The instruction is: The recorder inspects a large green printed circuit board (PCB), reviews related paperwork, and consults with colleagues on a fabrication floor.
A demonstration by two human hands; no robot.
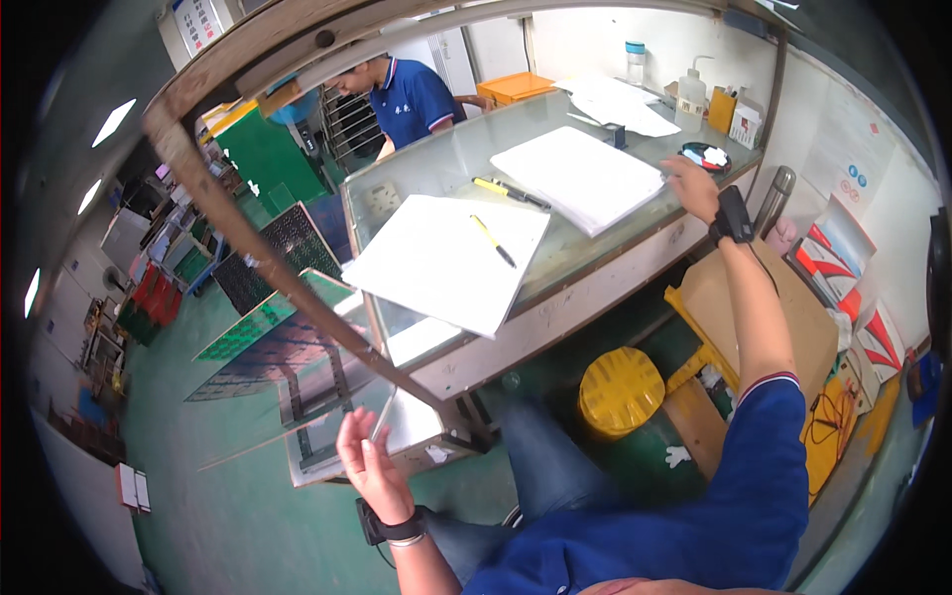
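Observation:
My left hand (377, 471) is raised over the left end of the table, its fingers closed around a slim grey stick-like tool (384, 413) whose exact kind I cannot make out. My right hand (692, 186) reaches to the right corner of a thick stack of white paper (580, 177), fingers loosely bent and apart; whether they touch the sheets is unclear. Nearer me on the glass-topped table (585, 260) lies another white paper sheet pile (436, 260), with a yellow-and-black pen (493, 241) on it. A yellow-and-black marker (511, 191) lies between the two piles.
A wooden frame post (268, 258) slants across the left. Beyond the table, a co-worker in a blue shirt (412, 99) looks down. A small black dish (706, 156), squeeze bottle (691, 94) and loose papers (620, 104) stand farther back. A yellow stool (622, 390) sits below.

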